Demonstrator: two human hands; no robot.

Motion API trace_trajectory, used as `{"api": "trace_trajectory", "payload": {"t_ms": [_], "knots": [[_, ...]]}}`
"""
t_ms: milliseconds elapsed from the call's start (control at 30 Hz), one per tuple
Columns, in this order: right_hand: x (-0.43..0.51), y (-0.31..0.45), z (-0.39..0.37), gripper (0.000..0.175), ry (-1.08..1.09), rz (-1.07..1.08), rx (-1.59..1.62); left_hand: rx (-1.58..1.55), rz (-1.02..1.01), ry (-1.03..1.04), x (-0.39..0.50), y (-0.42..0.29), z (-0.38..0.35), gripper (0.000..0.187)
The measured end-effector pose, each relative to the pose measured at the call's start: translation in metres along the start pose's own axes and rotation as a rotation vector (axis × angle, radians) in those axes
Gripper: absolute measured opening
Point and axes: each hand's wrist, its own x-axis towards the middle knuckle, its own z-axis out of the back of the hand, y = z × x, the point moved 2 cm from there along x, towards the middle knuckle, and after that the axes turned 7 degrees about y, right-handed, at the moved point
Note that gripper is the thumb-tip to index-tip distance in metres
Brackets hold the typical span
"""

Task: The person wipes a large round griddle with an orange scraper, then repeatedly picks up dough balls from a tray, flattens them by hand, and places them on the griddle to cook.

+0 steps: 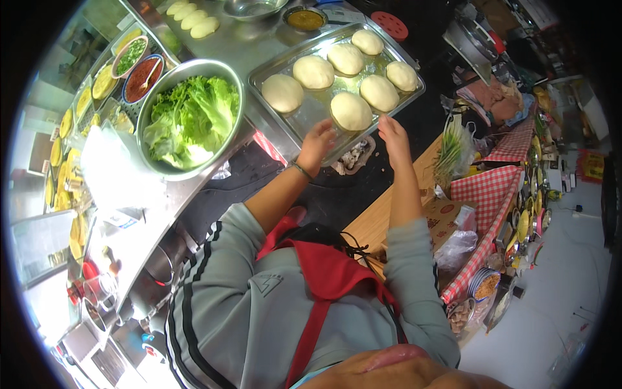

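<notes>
A metal tray (272,113) holds several round pieces of dough, spaced apart on its shiny surface. My left hand (317,146), with a bracelet at the wrist, is at the tray's near edge, just left of the nearest dough ball (351,112). My right hand (394,138) is raised at the tray's near right edge, just right of that same dough ball. The fingers of both hands are partly extended, and neither holds anything. Whether the fingertips touch the tray or the dough cannot be told.
Left of the tray stands a steel bowl (239,109) of lettuce. Beyond lie flat oval dough pieces (204,27), a bowl of yellow-brown liquid (305,19) and a red perforated disc (389,26). Red powder fills a small bowl (142,80) with a spoon. Spring onions (449,153) lie at right.
</notes>
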Motion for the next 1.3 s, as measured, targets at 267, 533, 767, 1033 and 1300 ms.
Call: {"api": "trace_trajectory", "payload": {"t_ms": [267,533,767,1033,1300], "knots": [[0.085,0.017,-0.034,0.061,-0.098,-0.289,-0.595,0.126,0.114,0.350,0.080,0.077,0.037,0.067],[0.114,-0.035,-0.037,0.060,-0.178,-0.304,-0.598,0.473,0.012,0.073,0.065,0.033,-0.008,0.047],[0.138,-0.080,-0.035,0.058,-0.080,-0.352,-0.106,0.136,0.143,0.090,0.070,0.039,-0.010,0.040],[0.103,-0.011,-0.039,0.056,-0.017,-0.248,-0.119,0.340,0.054,0.172,0.069,0.036,-0.003,0.035],[0.037,0.015,-0.146,0.035,0.308,0.224,-0.780,-0.585,0.009,0.395,0.098,0.080,0.027,0.046]]}}
